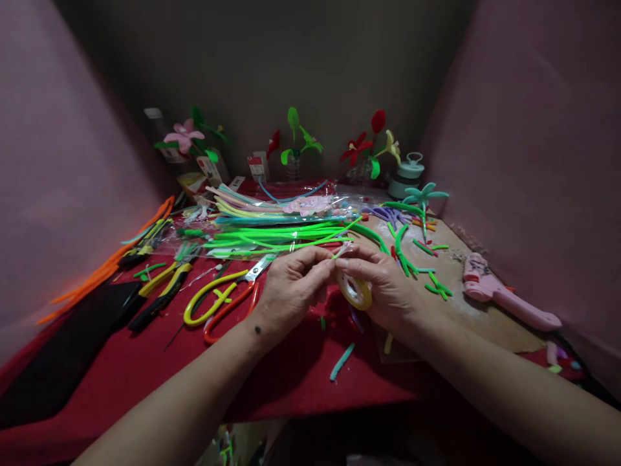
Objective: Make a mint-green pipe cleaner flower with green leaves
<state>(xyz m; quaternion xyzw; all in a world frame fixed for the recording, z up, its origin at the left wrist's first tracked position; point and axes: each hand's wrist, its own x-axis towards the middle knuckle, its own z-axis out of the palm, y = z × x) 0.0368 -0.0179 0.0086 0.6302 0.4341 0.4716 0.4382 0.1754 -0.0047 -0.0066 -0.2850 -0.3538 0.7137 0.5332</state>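
My left hand point(291, 285) is closed, with its thumb and finger pinching the base of a small bundle with whitish, thread-like tips point(345, 248). Facing it, my right hand point(388, 278) is also closed and holds a yellow roll of tape point(366, 296) under its fingers. Its thumb and forefinger meet the same bundle, where a short yellow-green bit shows between the hands. Fingertips hide most of the bundle's lower part. Beside my left wrist lie large scissors point(194, 307) with yellow and red handles. A light-blue pipe cleaner piece point(342, 362) rests on the red cloth below the hands.
Bright green pipe cleaners point(272, 234) and a clear bag of pastel ones point(252, 206) lie behind. Pliers point(169, 285) and orange stems point(116, 252) are at left. A pink glue gun point(514, 301) rests on a board point(485, 317) at right. Pipe-cleaner flowers point(356, 149) stand at the back.
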